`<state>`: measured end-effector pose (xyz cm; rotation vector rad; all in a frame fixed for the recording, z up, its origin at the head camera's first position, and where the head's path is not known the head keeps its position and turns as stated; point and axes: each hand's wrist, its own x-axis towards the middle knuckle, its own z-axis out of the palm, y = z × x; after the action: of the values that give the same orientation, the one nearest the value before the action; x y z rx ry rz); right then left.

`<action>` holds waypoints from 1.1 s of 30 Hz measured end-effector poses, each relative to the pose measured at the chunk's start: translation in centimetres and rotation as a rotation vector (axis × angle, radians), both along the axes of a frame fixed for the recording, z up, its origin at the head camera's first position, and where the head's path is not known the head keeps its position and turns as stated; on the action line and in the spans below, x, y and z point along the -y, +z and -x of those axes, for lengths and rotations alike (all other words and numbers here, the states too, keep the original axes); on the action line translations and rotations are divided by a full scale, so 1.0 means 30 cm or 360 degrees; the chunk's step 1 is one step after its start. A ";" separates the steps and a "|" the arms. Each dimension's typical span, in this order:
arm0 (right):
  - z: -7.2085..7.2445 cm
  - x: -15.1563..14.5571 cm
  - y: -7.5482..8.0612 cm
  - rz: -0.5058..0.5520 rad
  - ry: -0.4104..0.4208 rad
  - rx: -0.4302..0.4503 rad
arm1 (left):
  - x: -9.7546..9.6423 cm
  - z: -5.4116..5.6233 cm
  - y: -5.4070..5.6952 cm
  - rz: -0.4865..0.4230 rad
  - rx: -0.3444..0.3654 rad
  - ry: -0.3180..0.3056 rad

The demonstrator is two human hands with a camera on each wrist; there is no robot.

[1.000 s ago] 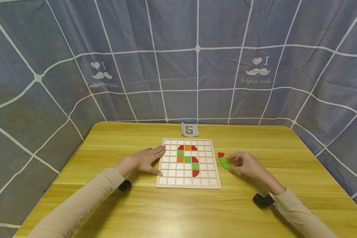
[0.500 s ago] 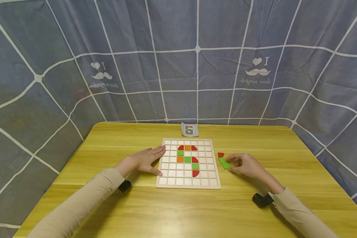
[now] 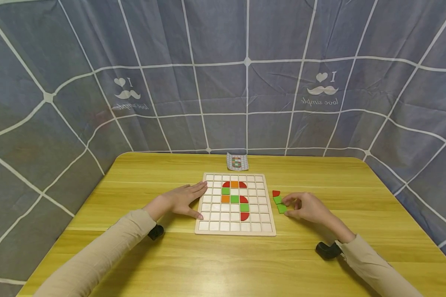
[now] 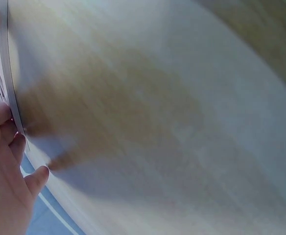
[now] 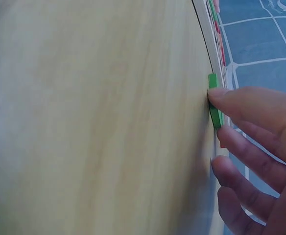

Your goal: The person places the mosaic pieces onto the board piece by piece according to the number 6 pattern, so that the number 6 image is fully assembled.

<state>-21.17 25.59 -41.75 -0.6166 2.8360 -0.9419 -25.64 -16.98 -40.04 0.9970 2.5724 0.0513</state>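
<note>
In the head view, a wooden grid board [image 3: 214, 215] lies on the table, with red rounded, green and orange square tiles set in some of its cells. My left hand [image 3: 180, 200] is spread along its left edge, fingertips and thumb on the rim. Right of the board, my right hand [image 3: 307, 207] pinches a green square tile [image 3: 281, 208] between thumb and forefinger, flat on the tabletop. Another green tile [image 3: 277, 200] touches it from behind, with a red quarter-round tile [image 3: 276, 193] beyond. The right wrist view shows the thumb [image 5: 220, 94] against the green tile's edge.
A small pattern card [image 3: 237, 162] with a coloured figure on a grid stands behind the board near the table's far edge. A grey checked curtain [image 3: 223, 86] surrounds the wooden table [image 3: 208, 264]. Black wrist straps [image 3: 328, 250] sit below both hands.
My right hand has shifted slightly toward me, and the nearer green tile has slid with it, offset less from the other green tile. The left hand has stayed put.
</note>
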 end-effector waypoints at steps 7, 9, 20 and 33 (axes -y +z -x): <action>-0.004 0.008 0.005 -0.0067 0.0012 0.0015 | -0.001 -0.003 0.000 0.0008 0.0008 0.0014; -0.002 0.009 0.005 -0.0083 0.0020 0.0012 | 0.000 -0.003 0.002 0.0003 0.0013 0.0016; 0.007 0.010 0.005 -0.0146 0.0056 -0.0018 | 0.001 0.002 -0.002 0.0000 0.0005 -0.0006; -0.004 0.033 0.018 -0.0204 0.0071 -0.0145 | -0.004 -0.009 0.007 0.0009 0.0015 0.0016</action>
<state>-21.05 24.59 -41.21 -0.7216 2.9196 -0.7359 -25.38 -16.86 -39.82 0.9790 2.5677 0.0511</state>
